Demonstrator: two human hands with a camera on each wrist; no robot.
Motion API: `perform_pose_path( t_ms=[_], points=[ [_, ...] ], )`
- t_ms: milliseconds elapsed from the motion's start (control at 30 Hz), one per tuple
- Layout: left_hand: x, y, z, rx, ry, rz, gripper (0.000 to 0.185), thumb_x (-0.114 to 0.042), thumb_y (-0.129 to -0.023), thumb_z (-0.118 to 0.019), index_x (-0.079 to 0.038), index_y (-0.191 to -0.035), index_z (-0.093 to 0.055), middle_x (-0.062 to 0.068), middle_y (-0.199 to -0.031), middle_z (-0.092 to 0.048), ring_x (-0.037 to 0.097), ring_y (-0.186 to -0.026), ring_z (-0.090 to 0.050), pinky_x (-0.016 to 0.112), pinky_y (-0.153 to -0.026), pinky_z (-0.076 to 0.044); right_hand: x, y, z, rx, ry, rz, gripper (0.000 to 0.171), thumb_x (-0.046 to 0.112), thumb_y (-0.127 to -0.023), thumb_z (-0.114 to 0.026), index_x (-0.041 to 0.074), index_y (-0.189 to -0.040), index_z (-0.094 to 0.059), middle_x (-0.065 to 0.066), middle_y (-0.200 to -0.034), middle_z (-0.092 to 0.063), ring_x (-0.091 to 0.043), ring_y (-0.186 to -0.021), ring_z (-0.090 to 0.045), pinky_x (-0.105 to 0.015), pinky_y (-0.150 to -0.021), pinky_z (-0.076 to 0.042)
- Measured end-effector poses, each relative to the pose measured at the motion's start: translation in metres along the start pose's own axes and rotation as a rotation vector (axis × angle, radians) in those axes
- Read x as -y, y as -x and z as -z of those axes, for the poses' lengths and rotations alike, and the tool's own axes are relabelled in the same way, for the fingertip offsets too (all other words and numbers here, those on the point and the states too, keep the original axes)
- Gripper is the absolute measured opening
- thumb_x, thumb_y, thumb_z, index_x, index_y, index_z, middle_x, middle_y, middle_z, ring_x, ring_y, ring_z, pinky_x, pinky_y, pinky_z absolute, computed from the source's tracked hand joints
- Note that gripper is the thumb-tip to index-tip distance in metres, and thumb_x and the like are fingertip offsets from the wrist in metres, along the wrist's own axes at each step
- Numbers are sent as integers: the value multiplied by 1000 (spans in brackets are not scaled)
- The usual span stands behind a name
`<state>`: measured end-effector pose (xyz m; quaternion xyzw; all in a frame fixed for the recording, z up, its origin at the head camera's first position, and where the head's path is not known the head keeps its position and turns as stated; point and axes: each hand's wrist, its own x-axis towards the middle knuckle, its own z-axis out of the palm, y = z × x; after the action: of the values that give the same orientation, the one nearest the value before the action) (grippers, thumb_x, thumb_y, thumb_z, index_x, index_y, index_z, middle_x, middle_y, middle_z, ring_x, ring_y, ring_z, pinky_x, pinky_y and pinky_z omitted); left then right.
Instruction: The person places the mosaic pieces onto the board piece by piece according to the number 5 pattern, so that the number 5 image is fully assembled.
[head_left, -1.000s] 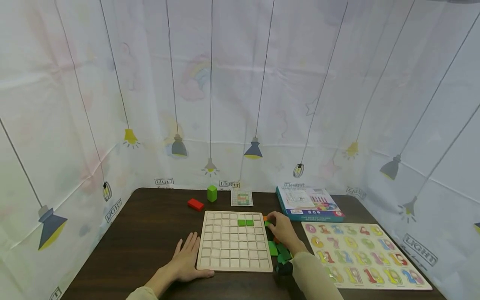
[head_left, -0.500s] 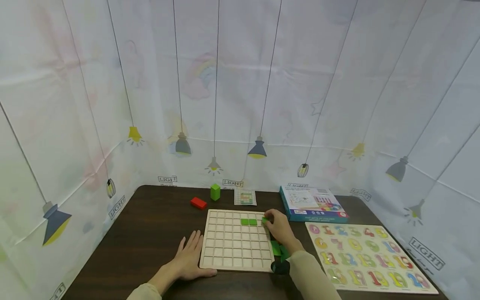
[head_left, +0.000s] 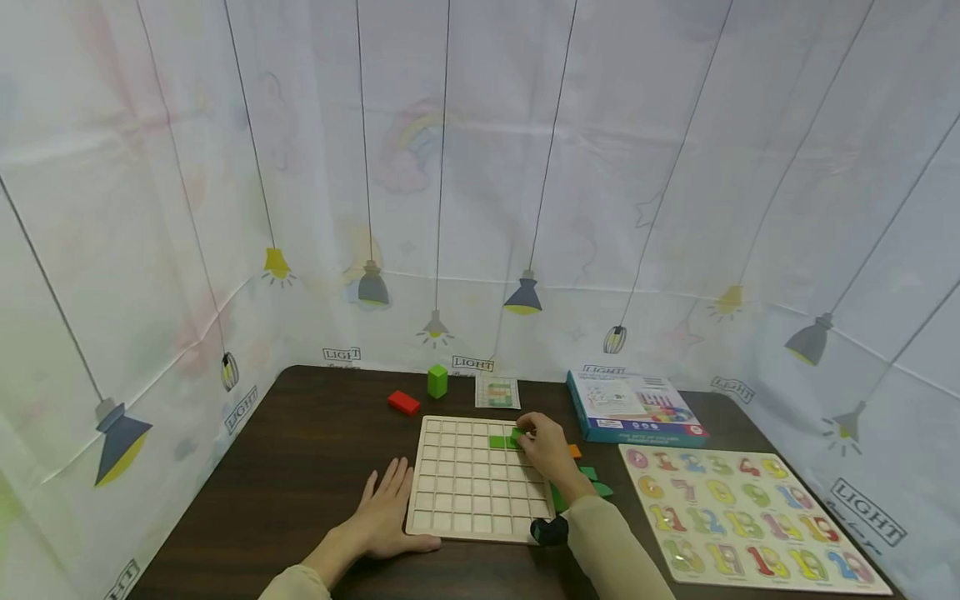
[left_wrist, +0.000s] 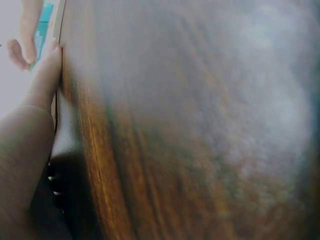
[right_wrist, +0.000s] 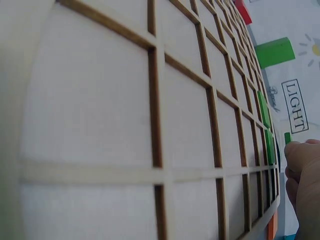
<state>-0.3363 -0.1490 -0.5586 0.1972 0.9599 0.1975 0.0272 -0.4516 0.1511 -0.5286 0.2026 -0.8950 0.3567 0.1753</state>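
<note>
From the head view, a dark wooden table (head_left: 315, 467) stands in a corner hung with white curtains printed with lamps; a pale wooden grid board (head_left: 476, 479) lies at the centre, with green tiles already seated in its upper rows; the left hand (head_left: 386, 517) lies flat and relaxed on the table, fingers straight, thumb against the board's near left corner; the right hand (head_left: 543, 450) hovers over the board's upper right part, fingertips pinching a small green tile (head_left: 516, 434) just beside the seated tiles. Loose green and orange pieces (head_left: 588, 475) lie right of the board; beyond it stand a red block (head_left: 403, 403), a green block (head_left: 437, 381), a pattern card (head_left: 497, 392) and a puzzle box (head_left: 633, 408); a number puzzle (head_left: 738, 517) fills the right side. The left wrist view — mostly blurred table grain — shows the thumb (left_wrist: 45, 75) touching the board's edge. The right wrist view looks low across the board's cells; the fingers (right_wrist: 302, 170) grip the green tile (right_wrist: 287, 137) at the right edge — just above the board.
</note>
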Motion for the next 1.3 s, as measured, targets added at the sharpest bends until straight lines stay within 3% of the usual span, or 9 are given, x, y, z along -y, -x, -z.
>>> perform_pose_path(
  t_ms=[333,533,1300],
  points=[
    [2,-1,-2,-1,3,-2,123,-85,-68,-48,0,-150,-14,21,-155,-3,34,-142,3,60,-107,1,10,-4,-8,42,4,-28,19,-1,-84,-68,3,-103,-64,-9,-99,-63,-22,-92,-59,-37,-78,-51],
    [4,0,0,-6,-2,-2,124,-86,-68,-47,1,-150,-13,21,-155,-3,34,-142,2,60,-107,0,15,-8,-16,40,-17,27,19,-3,-84,-68,3,-102,-64,-12,-99,-63,-27,-93,-61,-39,-77,-52],
    [-1,1,3,-8,22,-7,126,-86,-67,-48,3,-150,-12,23,-155,-4,35,-142,2,61,-107,1,30,-14,-42,101,-54,90,20,2,-85,-69,0,-104,-64,-10,-97,-63,-25,-89,-61,-36,-73,-51]
  ],
)
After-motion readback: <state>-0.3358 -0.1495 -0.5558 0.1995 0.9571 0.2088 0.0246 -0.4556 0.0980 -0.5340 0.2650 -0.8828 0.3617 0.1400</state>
